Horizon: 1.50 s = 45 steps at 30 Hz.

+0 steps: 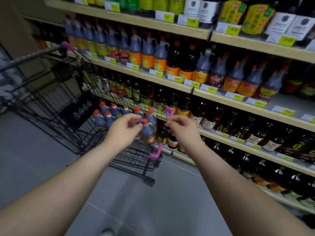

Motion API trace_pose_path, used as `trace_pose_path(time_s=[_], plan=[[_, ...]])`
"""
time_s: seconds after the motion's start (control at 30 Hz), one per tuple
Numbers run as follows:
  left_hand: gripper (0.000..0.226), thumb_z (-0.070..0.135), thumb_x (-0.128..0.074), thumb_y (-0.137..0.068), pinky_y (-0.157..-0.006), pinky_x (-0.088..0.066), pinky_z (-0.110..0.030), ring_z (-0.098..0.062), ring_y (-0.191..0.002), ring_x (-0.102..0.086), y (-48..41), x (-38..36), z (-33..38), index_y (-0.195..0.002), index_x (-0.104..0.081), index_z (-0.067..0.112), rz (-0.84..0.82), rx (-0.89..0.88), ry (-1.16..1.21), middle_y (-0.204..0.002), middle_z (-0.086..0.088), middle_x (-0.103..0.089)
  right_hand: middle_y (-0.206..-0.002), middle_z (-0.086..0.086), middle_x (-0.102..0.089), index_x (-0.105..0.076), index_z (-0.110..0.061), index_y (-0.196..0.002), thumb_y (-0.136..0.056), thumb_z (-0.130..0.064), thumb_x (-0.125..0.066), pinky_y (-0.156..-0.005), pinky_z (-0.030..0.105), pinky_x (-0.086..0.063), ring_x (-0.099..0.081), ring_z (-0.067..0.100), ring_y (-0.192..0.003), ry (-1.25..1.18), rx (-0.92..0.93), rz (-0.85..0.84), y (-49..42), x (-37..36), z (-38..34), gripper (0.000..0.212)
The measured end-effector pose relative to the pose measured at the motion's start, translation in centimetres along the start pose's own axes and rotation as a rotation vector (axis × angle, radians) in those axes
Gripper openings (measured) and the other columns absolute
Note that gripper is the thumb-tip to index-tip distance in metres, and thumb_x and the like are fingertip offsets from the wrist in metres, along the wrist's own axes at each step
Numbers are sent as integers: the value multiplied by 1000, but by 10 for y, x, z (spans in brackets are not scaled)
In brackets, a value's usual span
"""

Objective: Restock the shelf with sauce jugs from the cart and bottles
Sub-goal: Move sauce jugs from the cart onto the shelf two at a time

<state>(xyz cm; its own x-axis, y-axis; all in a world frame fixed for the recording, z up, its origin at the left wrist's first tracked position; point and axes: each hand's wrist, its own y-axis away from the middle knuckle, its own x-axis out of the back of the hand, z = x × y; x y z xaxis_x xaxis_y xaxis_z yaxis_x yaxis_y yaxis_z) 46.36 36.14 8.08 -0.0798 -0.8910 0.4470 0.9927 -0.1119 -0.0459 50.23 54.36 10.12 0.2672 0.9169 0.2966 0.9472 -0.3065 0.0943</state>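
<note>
The shelf (221, 97) fills the right and top of the frame, its wooden boards running down toward the lower right. Rows of dark sauce jugs (148, 53) with red caps stand on the middle board, and dark bottles (196, 108) line the boards below. A gap shows at the right end of the middle board. A black wire cart (47, 106) sits at centre left on the grey floor (153, 210), close against the shelf front. More jugs stand grouped in its near right corner (110, 114). Both bare forearms reach up from the bottom edge toward that corner. The left hand (124, 128) hovers over the nearest jug (147, 133), fingers loosely curled and not closed round anything; blur hides whether the fingertips touch it. The right hand (183, 127) hangs just beside the cart's pink corner guard (168, 111), fingers loosely curled and holding nothing. Yellow price tags (195, 85) dot the board edges.
</note>
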Motion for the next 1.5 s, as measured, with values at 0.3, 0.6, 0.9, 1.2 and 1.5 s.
trace_pose_path(time_s=[0.3,0.6,0.9,1.2,1.5], plan=[[19,13,-66,-87,-84,-48,-28,-15,-95,-60,-44,174,-74,-105,-64,16,104,63,-46,-103,-3,-66,-85,6,-64,-65,-12,-92,-91,-11,-61,-71,35,-47,-59,20,-80,-2,53,-77,-28,-188,-50,5],[19,18,-67,-88,-82,-41,-22,-15,-98,-61,-84,260,-121,-107,-68,16,127,145,-96,-103,0,-68,-85,11,-65,-68,-9,-98,-91,-15,-62,-72,42,-51,-58,22,-77,70,43,-171,-67,-282,-70,11],[17,21,-64,-89,-70,-42,-10,-11,-92,-62,-188,279,-147,-106,-67,19,82,216,-129,-99,6,-68,-67,-1,-59,-64,-20,-83,-91,-13,-60,-62,31,-46,-55,17,-65,67,-12,-254,-181,-336,-85,11],[10,21,-63,-90,-81,-48,-20,-6,-91,-62,-288,278,-175,-97,-65,29,31,236,-88,-96,11,-66,-68,-5,-59,-64,-17,-86,-91,-12,-62,-66,31,-46,-54,18,-68,122,-51,-292,-282,-376,-84,7],[25,18,-62,-91,-88,-47,-22,-17,-104,-61,-350,272,-251,-116,-63,15,-192,279,-223,-109,0,-65,-71,21,-59,-61,2,-85,-94,-13,-55,-58,37,-42,-53,28,-63,348,-186,-348,-337,-426,-4,18]])
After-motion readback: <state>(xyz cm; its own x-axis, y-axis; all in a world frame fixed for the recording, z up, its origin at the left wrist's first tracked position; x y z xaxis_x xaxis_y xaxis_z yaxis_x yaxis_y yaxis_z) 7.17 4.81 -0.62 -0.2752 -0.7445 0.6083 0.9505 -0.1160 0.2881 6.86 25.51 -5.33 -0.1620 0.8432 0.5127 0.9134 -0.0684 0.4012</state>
